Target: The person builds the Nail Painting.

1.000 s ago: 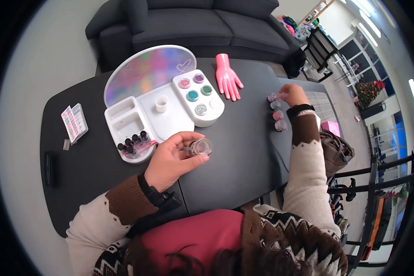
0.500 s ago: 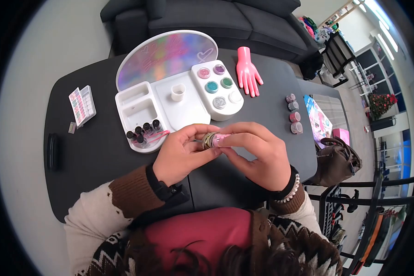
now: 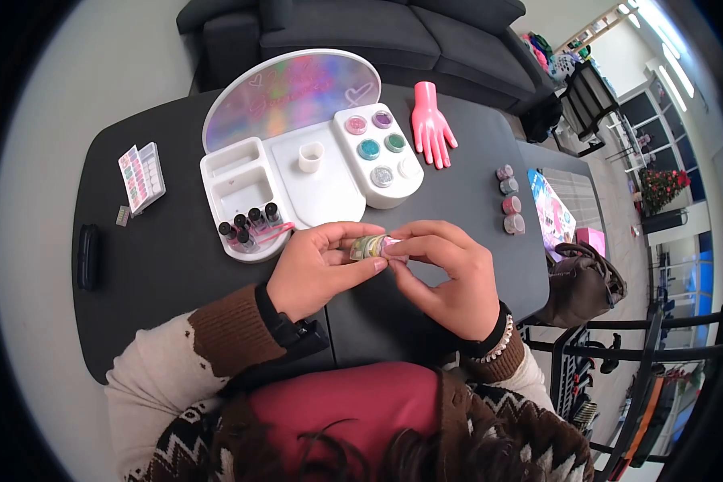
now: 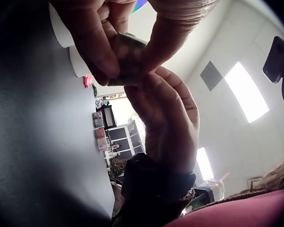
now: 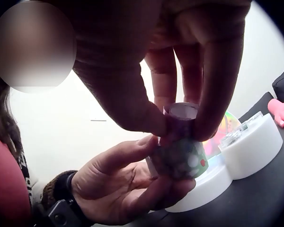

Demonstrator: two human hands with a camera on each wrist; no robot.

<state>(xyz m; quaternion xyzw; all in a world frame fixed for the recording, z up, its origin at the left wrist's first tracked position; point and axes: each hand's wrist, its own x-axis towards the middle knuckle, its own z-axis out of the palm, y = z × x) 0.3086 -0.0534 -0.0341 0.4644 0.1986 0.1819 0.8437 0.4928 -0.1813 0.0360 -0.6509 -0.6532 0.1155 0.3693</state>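
From my remote seat I see both hands together above the black worktop, near its front edge. The left hand has its grip curled around a squat, clear container with a colourful pattern. The right hand pinches a small pink cylinder between thumb and fingers, and my right wrist view shows the two pieces end to end. Just beyond the hands I have a white plastic tray bearing a small white cup; a glossy pink model hand lies beside it.
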